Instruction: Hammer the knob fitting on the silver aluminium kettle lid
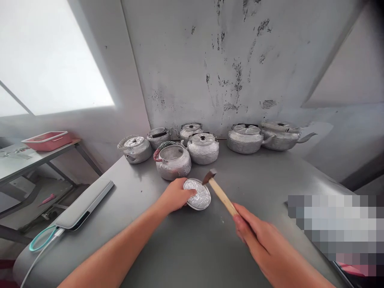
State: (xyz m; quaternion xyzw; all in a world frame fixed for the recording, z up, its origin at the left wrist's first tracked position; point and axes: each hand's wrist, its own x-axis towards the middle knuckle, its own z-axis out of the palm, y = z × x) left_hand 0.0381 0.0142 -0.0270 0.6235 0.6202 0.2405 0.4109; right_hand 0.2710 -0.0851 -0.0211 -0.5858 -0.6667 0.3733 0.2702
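My left hand (177, 195) grips a round, silvery, textured lid (201, 196) by its left edge, the thumb lying across its face. The lid is tilted towards me above the grey table (180, 256). My right hand (247, 224) is closed round the wooden handle of a hammer (223, 197). The hammer's dark metal head is at the lid's upper right edge; whether the two touch I cannot tell. Just behind the lid stands a lidless metal kettle (174, 164) with a red and dark wrapped handle.
Several lidded kettles (204, 150) stand along the wall, two of them (245, 140) at the right. A grey power bank (85, 204) with cables lies at the left. Beyond the table's left edge, a pink basket (52, 142) sits on a side table. A blurred-out object (339, 224) is at the right.
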